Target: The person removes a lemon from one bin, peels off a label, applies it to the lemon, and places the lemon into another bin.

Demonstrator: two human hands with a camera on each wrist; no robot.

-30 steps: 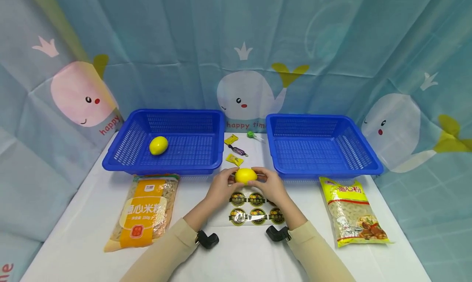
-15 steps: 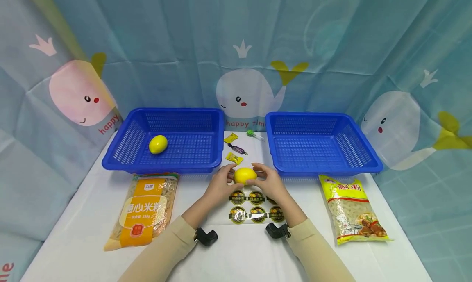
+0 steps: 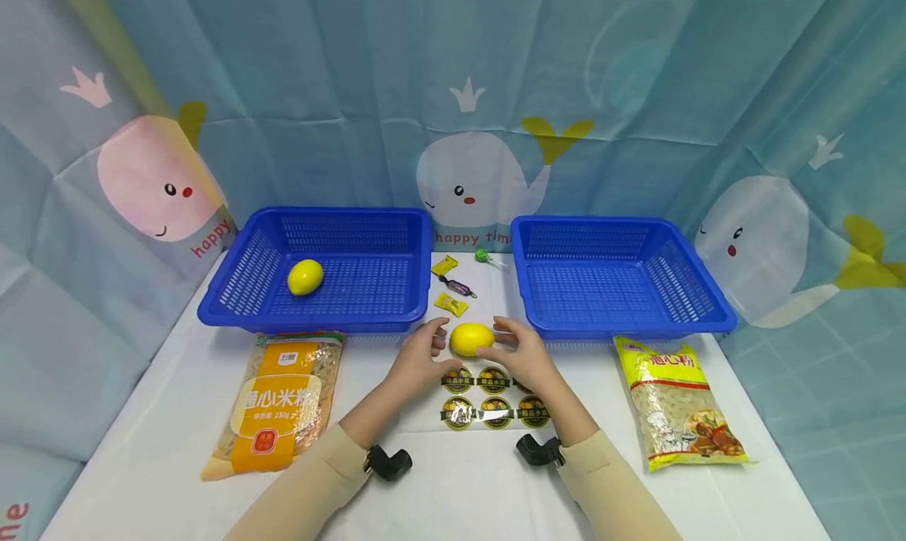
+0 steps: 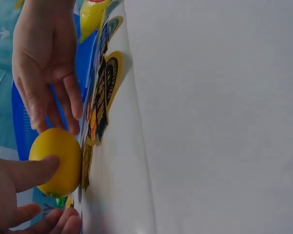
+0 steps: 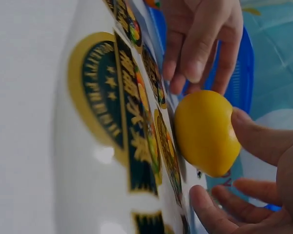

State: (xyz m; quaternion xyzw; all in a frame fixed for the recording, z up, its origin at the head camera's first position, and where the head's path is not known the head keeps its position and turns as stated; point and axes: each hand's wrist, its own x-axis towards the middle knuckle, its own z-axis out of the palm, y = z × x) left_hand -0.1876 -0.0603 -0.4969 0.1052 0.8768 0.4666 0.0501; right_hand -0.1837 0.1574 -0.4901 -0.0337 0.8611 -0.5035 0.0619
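Note:
A yellow lemon (image 3: pixel 472 340) lies on the white table between both hands, at the far edge of a sticker sheet (image 3: pixel 495 396) with round black-and-gold labels. My left hand (image 3: pixel 421 358) is at its left, with a gap in the head view; in the left wrist view the thumb (image 4: pixel 41 171) overlaps the lemon (image 4: pixel 58 158). At its right, my right hand (image 3: pixel 525 355) has fingers spread and loosely bent. Its thumb (image 5: pixel 256 134) reaches the lemon's side in the right wrist view; firm contact cannot be told. Neither hand grips it.
A blue basket (image 3: pixel 314 325) at the left holds another lemon (image 3: pixel 305 277). A second blue basket (image 3: pixel 630 333) stands right. Between them lie yellow candies (image 3: pixel 451 304), a purple candy (image 3: pixel 457 287) and a green lollipop (image 3: pixel 483 255). Pasta bags (image 3: pixel 279 403) (image 3: pixel 681 407) flank the front.
Both hands held the lemon a second ago. Now the fingers have loosened and the left hand has drawn away to the left. The lemon stays nearly in place.

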